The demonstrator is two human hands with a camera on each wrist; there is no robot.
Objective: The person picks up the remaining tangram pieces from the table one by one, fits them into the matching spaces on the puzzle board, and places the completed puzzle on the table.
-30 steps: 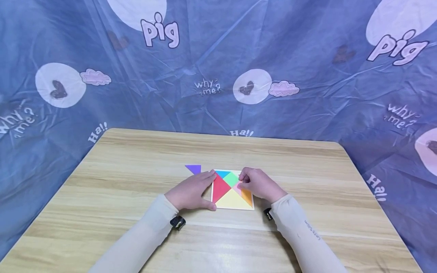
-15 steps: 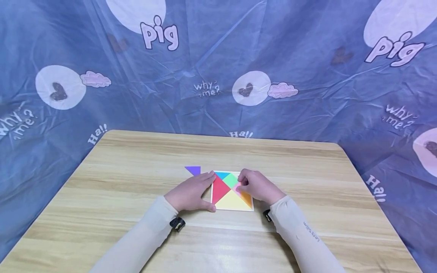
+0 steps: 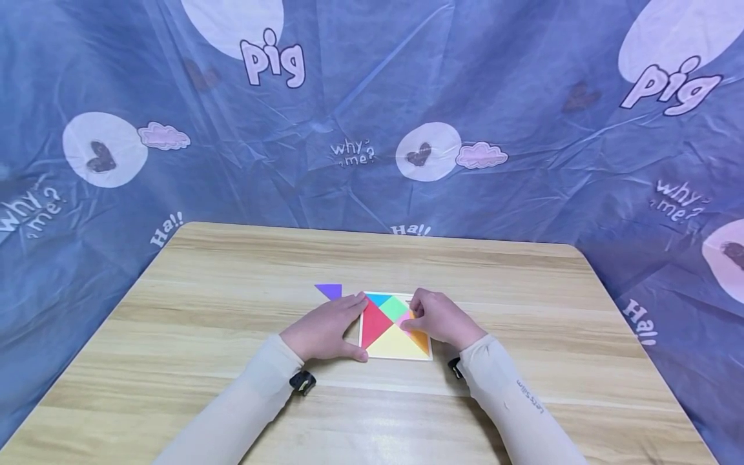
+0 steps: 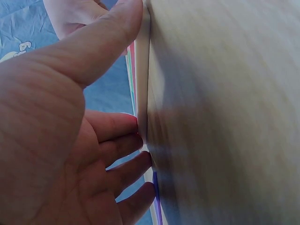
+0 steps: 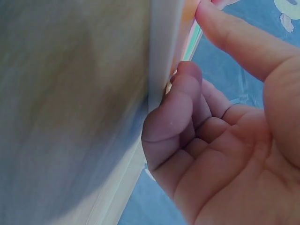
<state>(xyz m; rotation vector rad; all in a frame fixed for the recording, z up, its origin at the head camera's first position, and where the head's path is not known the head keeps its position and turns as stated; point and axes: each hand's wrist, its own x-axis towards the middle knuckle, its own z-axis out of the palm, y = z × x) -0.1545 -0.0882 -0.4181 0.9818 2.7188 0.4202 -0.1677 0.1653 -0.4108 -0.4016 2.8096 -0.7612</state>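
Observation:
A square tangram board [image 3: 401, 358] lies flat on the table, with red [image 3: 374, 323], yellow [image 3: 395, 342], blue [image 3: 378, 299], green [image 3: 394, 309], pink [image 3: 404, 318] and orange [image 3: 421, 340] pieces in it. My left hand [image 3: 327, 327] spans its left side, thumb at the near corner and fingertips at the far one. My right hand [image 3: 443, 318] bends over the right side, thumb and curled fingers pinching at the pink piece. That hand hides part of the board's right edge. A purple triangle [image 3: 331, 291] lies outside, just beyond my left fingers.
The wooden table [image 3: 232, 271] has rounded far corners. Behind it hangs a blue printed cloth [image 3: 325, 187]. Black straps [image 3: 303, 381] show at both wrists.
My right fingertips have shifted slightly on the board, and more of the orange piece shows between thumb and fingers. My left hand and the purple triangle stay put.

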